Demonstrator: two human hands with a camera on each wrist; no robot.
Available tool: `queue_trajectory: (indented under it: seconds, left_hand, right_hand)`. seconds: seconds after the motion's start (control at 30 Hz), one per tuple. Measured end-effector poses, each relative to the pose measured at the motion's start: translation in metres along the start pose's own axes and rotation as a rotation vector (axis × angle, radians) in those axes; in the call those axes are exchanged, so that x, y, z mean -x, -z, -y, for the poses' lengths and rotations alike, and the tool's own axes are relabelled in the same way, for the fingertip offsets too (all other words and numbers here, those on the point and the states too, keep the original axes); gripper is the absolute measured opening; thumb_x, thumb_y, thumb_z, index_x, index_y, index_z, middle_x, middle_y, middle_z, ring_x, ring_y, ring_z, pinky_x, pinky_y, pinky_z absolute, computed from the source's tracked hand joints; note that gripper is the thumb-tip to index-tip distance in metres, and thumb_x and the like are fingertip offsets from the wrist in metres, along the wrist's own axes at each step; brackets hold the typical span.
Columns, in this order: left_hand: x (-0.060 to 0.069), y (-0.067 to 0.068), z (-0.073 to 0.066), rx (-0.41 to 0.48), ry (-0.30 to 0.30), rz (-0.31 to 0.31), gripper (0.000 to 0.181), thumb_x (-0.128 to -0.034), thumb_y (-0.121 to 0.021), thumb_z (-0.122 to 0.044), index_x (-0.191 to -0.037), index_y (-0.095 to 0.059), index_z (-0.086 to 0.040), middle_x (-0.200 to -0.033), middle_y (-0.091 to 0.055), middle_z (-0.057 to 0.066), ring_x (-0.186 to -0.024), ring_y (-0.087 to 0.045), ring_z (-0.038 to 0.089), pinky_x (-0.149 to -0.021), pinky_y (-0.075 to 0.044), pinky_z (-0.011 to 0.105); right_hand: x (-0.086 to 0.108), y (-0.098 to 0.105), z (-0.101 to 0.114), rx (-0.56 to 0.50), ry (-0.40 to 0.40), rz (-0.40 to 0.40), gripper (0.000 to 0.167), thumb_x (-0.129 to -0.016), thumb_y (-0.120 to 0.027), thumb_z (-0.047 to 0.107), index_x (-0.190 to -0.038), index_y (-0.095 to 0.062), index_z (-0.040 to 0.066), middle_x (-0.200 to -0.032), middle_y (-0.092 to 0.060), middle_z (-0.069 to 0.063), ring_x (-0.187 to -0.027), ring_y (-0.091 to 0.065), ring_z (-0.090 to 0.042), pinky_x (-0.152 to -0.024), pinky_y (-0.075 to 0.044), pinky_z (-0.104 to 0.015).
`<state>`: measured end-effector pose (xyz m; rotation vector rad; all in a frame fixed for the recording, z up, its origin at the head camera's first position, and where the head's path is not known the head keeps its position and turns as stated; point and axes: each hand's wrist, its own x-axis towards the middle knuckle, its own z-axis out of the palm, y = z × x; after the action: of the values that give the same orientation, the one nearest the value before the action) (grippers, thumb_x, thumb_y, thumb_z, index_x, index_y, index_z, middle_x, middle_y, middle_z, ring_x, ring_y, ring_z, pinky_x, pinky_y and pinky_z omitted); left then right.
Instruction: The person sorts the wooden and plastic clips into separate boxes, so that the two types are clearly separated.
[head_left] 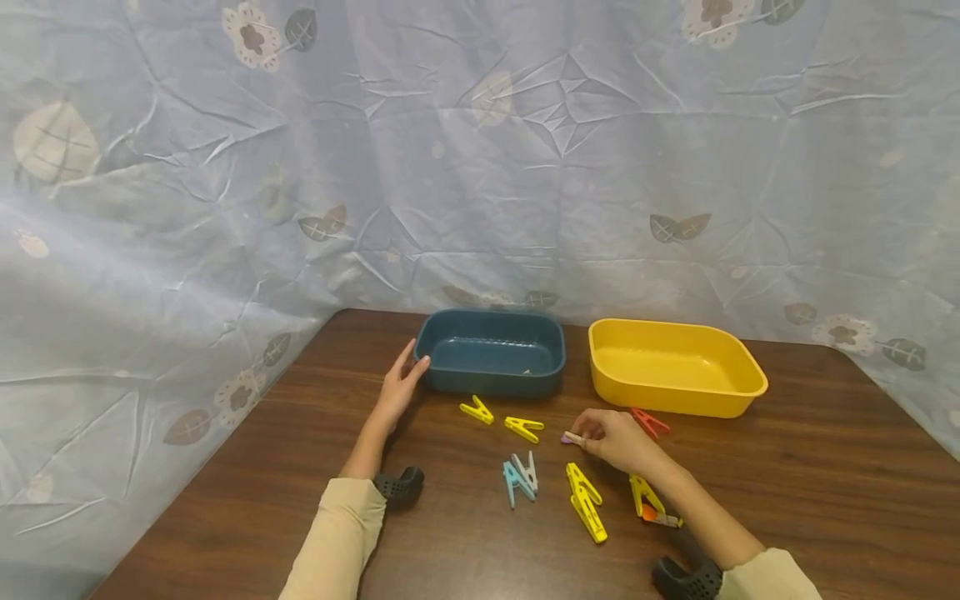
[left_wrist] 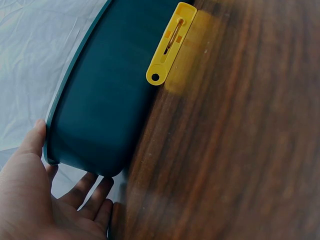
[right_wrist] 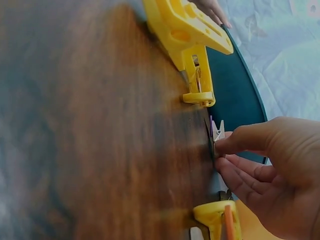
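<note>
Small clip: the purple-and-pale clip (right_wrist: 219, 132) is sitting between the right hand's thumb and fingers, over the table in front of the gap between the two containers (whether it is touching the wood, I cannot tell).
Right hand: the right hand (head_left: 618, 437) is pinching that clip narrowly at its tips.
Left hand: the left hand (head_left: 396, 390) is spreading wide around the near left corner of the blue container (head_left: 487, 385), thumb and fingers touching its outside.
Yellow clips: two yellow clips (head_left: 524, 428) are lying in front of the blue container, apart from each other.
Blue pair: a light blue clip (head_left: 516, 483) and a grey clip (head_left: 527, 472) are lying together nearer the person.
Yellow cluster: a yellow cluster (head_left: 588, 517) (one clip or two, I cannot tell) is showing dark marks too small to read.
Red clip: a red clip (head_left: 649, 422) is lying just before the yellow container (head_left: 675, 402).
Backdrop: a leaf-and-flower-printed cloth (head_left: 450, 167) is hanging behind the table (head_left: 457, 546).
</note>
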<state>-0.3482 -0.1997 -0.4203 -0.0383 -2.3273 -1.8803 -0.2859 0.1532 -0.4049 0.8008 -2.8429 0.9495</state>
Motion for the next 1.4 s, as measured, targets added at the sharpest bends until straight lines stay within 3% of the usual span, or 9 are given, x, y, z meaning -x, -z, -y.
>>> queue_trajectory:
  seconds: [0.13,0.4,0.63,0.77,1.0,1.13,1.4]
  left_hand:
    - [0.002,0.001,-0.003,0.035,0.016,0.014,0.062,-0.0928,-0.055,-0.034,-0.146,-0.027,-0.018,-0.142,-0.03,0.023,-0.129,-0.028,0.034,-0.102,-0.026,0.048]
    - [0.018,0.002,-0.03,0.03,0.006,0.031,0.061,-0.095,-0.052,-0.029,-0.146,-0.024,-0.01,-0.14,-0.03,0.028,-0.128,-0.029,0.038,-0.1,-0.027,0.05]
    - [0.022,0.001,-0.034,0.021,0.004,0.031,0.06,-0.0955,-0.051,-0.028,-0.146,-0.024,-0.01,-0.14,-0.029,0.028,-0.128,-0.028,0.038,-0.1,-0.028,0.05]
    - [0.02,0.003,-0.032,0.011,0.003,0.036,0.06,-0.0954,-0.051,-0.028,-0.146,-0.024,-0.01,-0.139,-0.03,0.029,-0.127,-0.029,0.04,-0.099,-0.029,0.051]
    - [0.0,0.003,-0.002,0.025,0.005,0.032,0.064,-0.0925,-0.054,-0.037,-0.146,-0.025,-0.017,-0.141,-0.031,0.024,-0.128,-0.03,0.036,-0.1,-0.027,0.05]
    - [-0.001,0.001,0.003,0.0,-0.017,0.025,0.066,-0.0909,-0.054,-0.044,-0.146,-0.025,-0.021,-0.14,-0.033,0.022,-0.127,-0.032,0.034,-0.099,-0.03,0.049]
    - [0.02,0.001,-0.031,0.03,0.001,0.031,0.06,-0.0958,-0.051,-0.026,-0.146,-0.023,-0.009,-0.141,-0.028,0.028,-0.129,-0.027,0.038,-0.101,-0.027,0.05]
  right_hand:
    - [-0.002,0.001,0.002,0.013,0.008,-0.018,0.009,-0.08,-0.067,0.003,-0.085,-0.065,0.01,-0.074,-0.059,0.006,-0.068,-0.055,-0.011,-0.062,-0.047,-0.029]
    - [-0.008,0.006,0.008,0.007,0.004,-0.075,0.009,-0.08,-0.068,0.005,-0.088,-0.067,0.011,-0.079,-0.062,0.004,-0.07,-0.058,-0.013,-0.062,-0.049,-0.03]
    - [-0.013,0.011,0.012,0.024,0.042,-0.101,0.011,-0.08,-0.068,0.003,-0.088,-0.067,0.01,-0.079,-0.063,0.002,-0.07,-0.058,-0.015,-0.064,-0.05,-0.032]
    - [-0.018,0.014,0.014,0.025,0.049,-0.099,0.009,-0.081,-0.067,0.005,-0.089,-0.067,0.01,-0.08,-0.063,0.001,-0.071,-0.059,-0.016,-0.065,-0.05,-0.034]
    - [-0.025,0.02,0.016,0.034,0.016,-0.078,0.009,-0.082,-0.066,0.006,-0.089,-0.067,0.012,-0.078,-0.063,0.003,-0.072,-0.059,-0.016,-0.062,-0.049,-0.032]
    - [-0.029,0.023,0.018,0.027,0.0,-0.074,0.007,-0.084,-0.065,0.009,-0.089,-0.067,0.013,-0.079,-0.062,0.003,-0.074,-0.059,-0.016,-0.062,-0.05,-0.032]
    - [-0.035,0.031,0.025,0.002,-0.037,-0.068,0.011,-0.086,-0.06,0.006,-0.092,-0.067,0.013,-0.083,-0.062,-0.001,-0.077,-0.057,-0.018,-0.065,-0.05,-0.033]
